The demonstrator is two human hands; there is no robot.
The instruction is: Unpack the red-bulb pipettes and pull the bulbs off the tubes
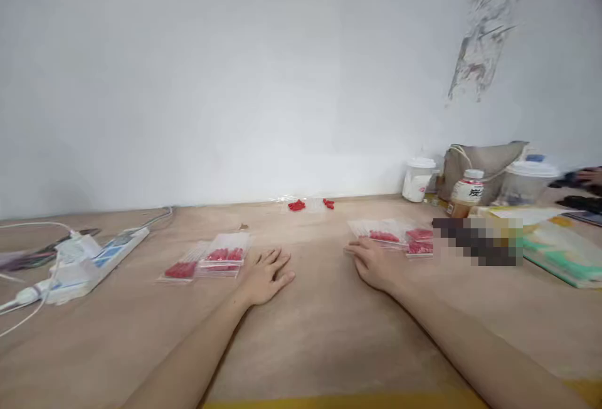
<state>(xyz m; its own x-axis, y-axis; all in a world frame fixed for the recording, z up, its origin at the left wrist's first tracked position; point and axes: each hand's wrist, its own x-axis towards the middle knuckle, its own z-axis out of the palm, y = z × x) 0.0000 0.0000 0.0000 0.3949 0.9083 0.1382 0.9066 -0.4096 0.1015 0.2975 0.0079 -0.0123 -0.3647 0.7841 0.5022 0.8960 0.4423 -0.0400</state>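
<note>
My left hand [264, 276] lies flat on the wooden table [324, 327], fingers spread, holding nothing. Just left of it sits a stack of clear bags with red pieces [224, 256], and a further such bag [181, 268] lies beyond that. My right hand [371, 263] rests palm down on the table with its fingers loosely curled, touching the near edge of another clear bag with red pieces [383, 234]. More bags of red pieces [419, 241] lie right of it. Loose red pieces [297, 205] lie on clear plastic near the wall.
A white power strip [96, 263] with plugs and cables lies at the left. At the right stand a white cup [418, 179], a drink bottle [465, 192], a grey pouch [484, 167], a clear lidded jar [527, 183] and green-edged booklets [562, 249]. Another person's hand [590, 177] shows at the far right.
</note>
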